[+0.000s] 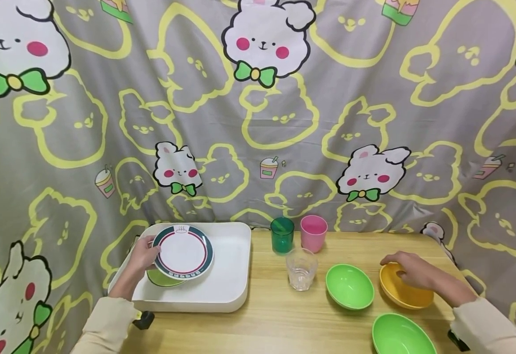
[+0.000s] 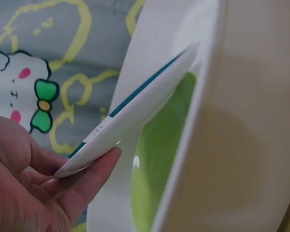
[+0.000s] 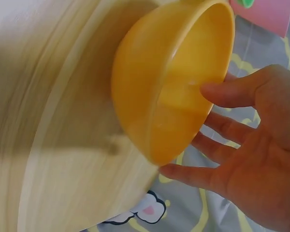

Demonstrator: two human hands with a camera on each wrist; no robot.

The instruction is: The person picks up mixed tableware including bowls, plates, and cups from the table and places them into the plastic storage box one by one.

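In the head view my left hand (image 1: 144, 253) pinches a white plate (image 1: 183, 251) with a dark teal rim and red ring by its left edge. Its thumb is on the upper face and fingers underneath, and the plate is tilted over a white tray (image 1: 230, 280). Below it, partly hidden, a green dish (image 2: 159, 154) lies in the tray. On the right, my right hand (image 1: 410, 269) holds the rim of an orange bowl (image 1: 412, 297). The right wrist view shows the thumb inside the bowl's rim and the fingers along the outside.
Two green bowls (image 1: 349, 287) (image 1: 401, 337) stand left of and in front of the orange one. A clear cup (image 1: 301, 273), a dark green cup (image 1: 282, 236) and a pink cup (image 1: 314, 233) stand mid-table. A patterned curtain (image 1: 284, 118) hangs behind the wooden table (image 1: 284, 324).
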